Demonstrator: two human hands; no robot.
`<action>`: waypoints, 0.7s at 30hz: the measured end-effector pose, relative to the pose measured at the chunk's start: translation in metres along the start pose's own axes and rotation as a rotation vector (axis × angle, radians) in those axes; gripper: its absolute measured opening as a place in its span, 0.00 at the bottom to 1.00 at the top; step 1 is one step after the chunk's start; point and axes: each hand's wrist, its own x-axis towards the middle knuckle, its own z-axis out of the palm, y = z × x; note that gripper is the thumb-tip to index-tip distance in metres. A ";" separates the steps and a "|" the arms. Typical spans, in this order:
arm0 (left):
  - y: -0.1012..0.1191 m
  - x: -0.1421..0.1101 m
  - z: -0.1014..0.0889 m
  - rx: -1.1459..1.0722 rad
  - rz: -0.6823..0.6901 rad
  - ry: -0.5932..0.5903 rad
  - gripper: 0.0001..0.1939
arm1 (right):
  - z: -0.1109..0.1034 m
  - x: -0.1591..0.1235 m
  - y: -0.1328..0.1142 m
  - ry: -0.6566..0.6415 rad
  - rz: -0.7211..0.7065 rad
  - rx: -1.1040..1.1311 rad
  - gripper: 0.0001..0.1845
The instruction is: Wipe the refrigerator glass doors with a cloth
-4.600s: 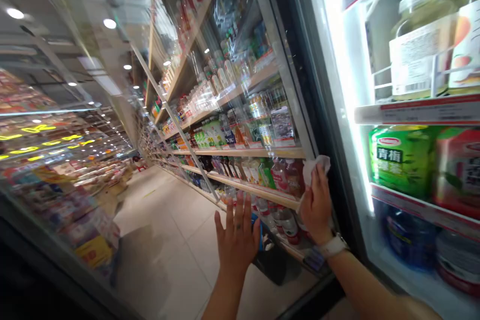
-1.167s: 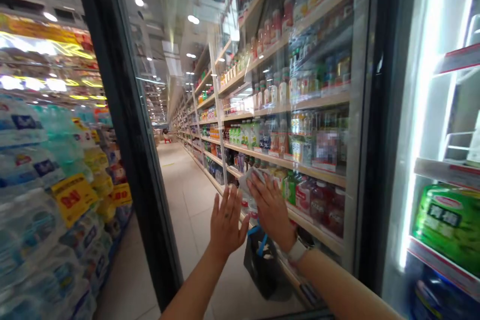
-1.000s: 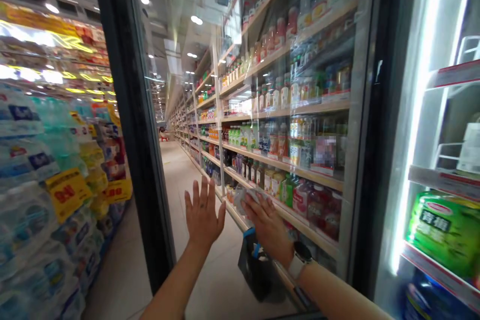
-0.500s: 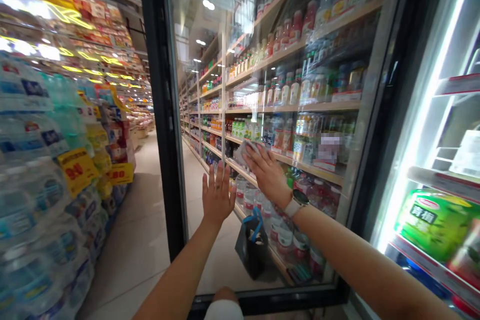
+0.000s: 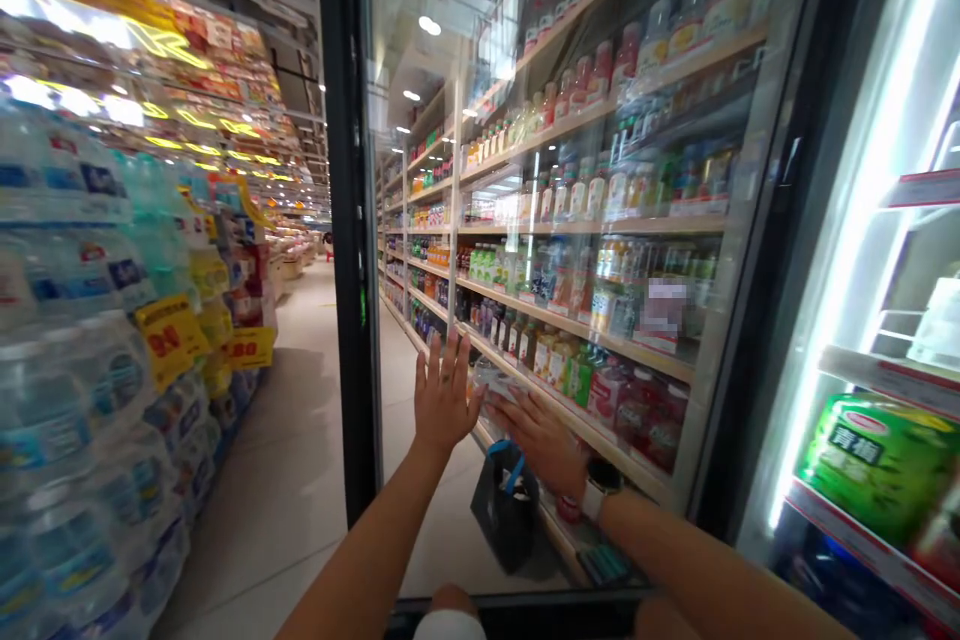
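My right hand (image 5: 536, 440) presses a crumpled white cloth (image 5: 495, 385) against the glass door (image 5: 420, 220) of a drinks cooler, and a white-strapped smartwatch (image 5: 602, 488) sits on that wrist. Just left of it, my left hand (image 5: 446, 392) rests flat on the same glass with its fingers spread, holding nothing. Behind the glass stand wooden shelves of bottled drinks (image 5: 585, 200). The two hands are close together, almost touching.
A black door frame (image 5: 349, 220) runs upright left of my hands. Shrink-wrapped water bottle packs (image 5: 75, 350) with yellow price signs line the left of a tiled aisle (image 5: 277, 440). A lit cooler section (image 5: 877, 465) with green packages is at right. A black bag (image 5: 506, 510) with blue straps shows in the glass.
My right hand with the cloth has moved down and left across the glass, nearer my left hand. The door's black frame sits further right in view.
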 end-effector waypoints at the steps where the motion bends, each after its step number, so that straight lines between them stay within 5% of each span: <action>1: 0.000 0.001 0.000 0.000 0.008 0.010 0.36 | 0.005 -0.010 -0.005 -0.017 -0.005 0.011 0.35; 8: -0.001 0.001 0.005 0.001 -0.012 -0.008 0.36 | 0.012 -0.036 -0.011 -0.040 -0.074 0.057 0.31; 17: 0.000 0.003 0.009 -0.016 -0.014 0.023 0.37 | -0.038 0.007 0.052 0.040 0.136 -0.084 0.34; 21: 0.002 0.005 0.007 -0.025 -0.007 0.056 0.37 | -0.042 0.005 0.065 0.046 0.195 -0.088 0.40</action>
